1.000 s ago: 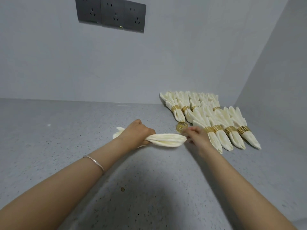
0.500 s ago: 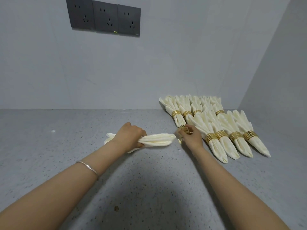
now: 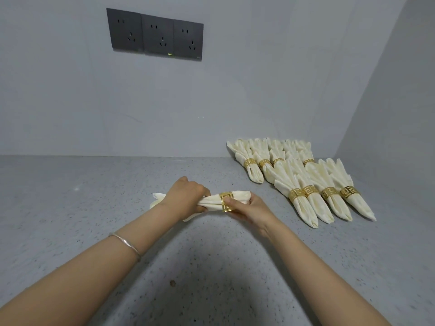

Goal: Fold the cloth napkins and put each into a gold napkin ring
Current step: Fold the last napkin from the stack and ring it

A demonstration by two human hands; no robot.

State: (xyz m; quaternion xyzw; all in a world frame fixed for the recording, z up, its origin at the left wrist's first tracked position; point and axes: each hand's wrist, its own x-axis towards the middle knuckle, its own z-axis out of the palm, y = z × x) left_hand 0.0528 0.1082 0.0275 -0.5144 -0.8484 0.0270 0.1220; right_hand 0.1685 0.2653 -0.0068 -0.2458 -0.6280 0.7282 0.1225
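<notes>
A folded cream cloth napkin (image 3: 213, 201) lies lengthwise just above the grey counter. My left hand (image 3: 184, 197) grips its bunched middle, and its loose end (image 3: 158, 199) sticks out to the left. A gold napkin ring (image 3: 226, 201) with a key pattern sits around the napkin's right part. My right hand (image 3: 249, 208) pinches the ring and holds the napkin's tip from the right.
Several ringed cream napkins (image 3: 313, 196) lie in two rows at the back right of the speckled grey counter (image 3: 94, 208), near the right wall. Dark wall sockets (image 3: 155, 35) are mounted above. A small brown speck (image 3: 172, 283) lies near me.
My right hand picked up the gold ring from beside the finished napkins and slid it onto the napkin's right end. My left hand kept its grip on the napkin.
</notes>
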